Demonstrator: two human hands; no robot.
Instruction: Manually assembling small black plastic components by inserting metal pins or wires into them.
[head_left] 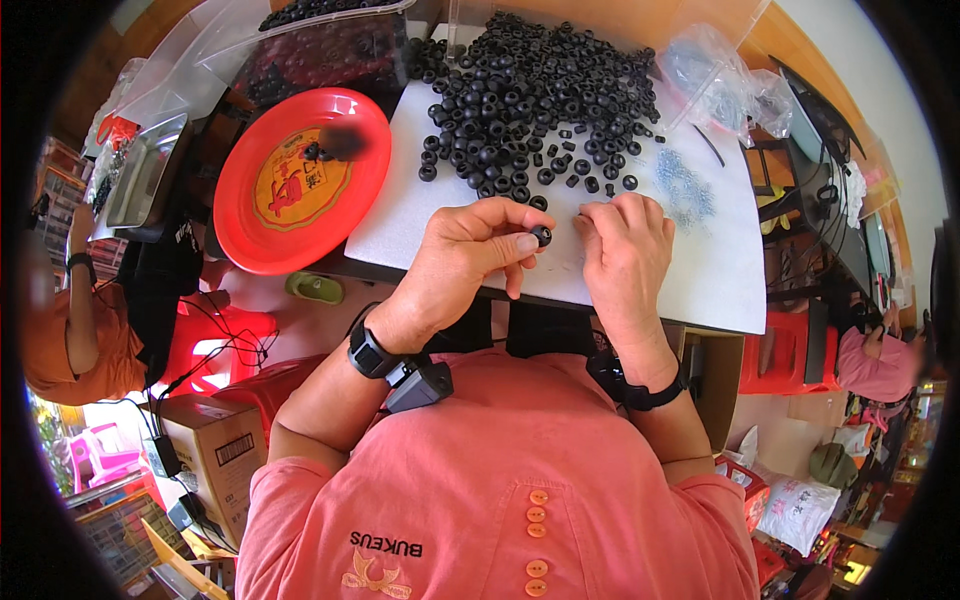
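A small black round bead-like piece (542, 236) with a hole is pinched between the thumb and index finger of my left hand (475, 245). Just right of it, my right hand (628, 245) is closed, its fingers bent and fingertips together by the white sheet (490, 270); whatever they hold, if anything, is hidden. Beyond both hands spreads a large heap of similar black pieces (550, 95). To the right of the heap lie many tiny clear bluish parts (685, 188). At the left, a red plate (235, 215) bears a few black pieces and a dark blurred shape (345, 142).
Behind the plate stands a clear plastic bin (330, 45) full of dark pieces. A metal tray (148, 175) sits at the far left, and clear plastic bags (715, 85) lie at the back right. Another person in orange (85, 340) is at the left, another in pink (875, 360) at the right.
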